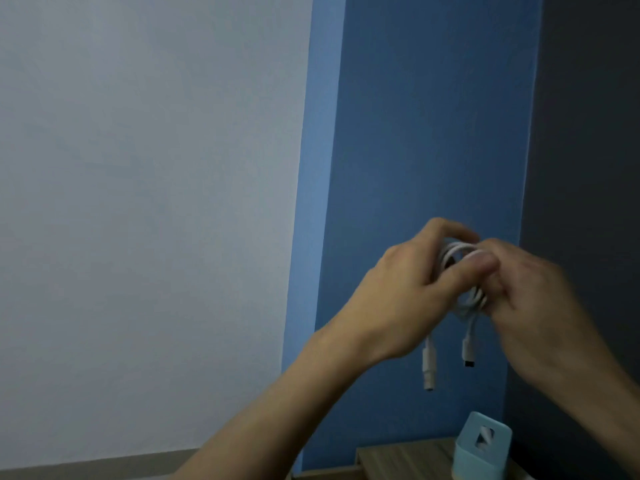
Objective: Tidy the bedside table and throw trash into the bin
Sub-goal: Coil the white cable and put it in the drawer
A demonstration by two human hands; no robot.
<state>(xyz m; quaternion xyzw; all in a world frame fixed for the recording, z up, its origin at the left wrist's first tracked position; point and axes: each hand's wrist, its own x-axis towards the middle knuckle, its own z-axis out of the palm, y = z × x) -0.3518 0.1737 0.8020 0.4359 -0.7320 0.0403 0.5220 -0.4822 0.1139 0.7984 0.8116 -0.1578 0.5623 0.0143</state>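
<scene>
A white charging cable (465, 299) is coiled into a small loop and held in the air in front of the blue wall. My left hand (408, 289) grips the left side of the coil, and my right hand (533, 299) pinches its right side. Two connector ends (428, 365) hang down below my hands. The bedside table (405, 457) shows as a wooden corner at the bottom, well below the cable. No bin is in view.
A light-blue tissue box (481, 445) stands on the table's right part. A pale wall fills the left, a blue wall the middle, and a dark panel (588, 168) the right edge.
</scene>
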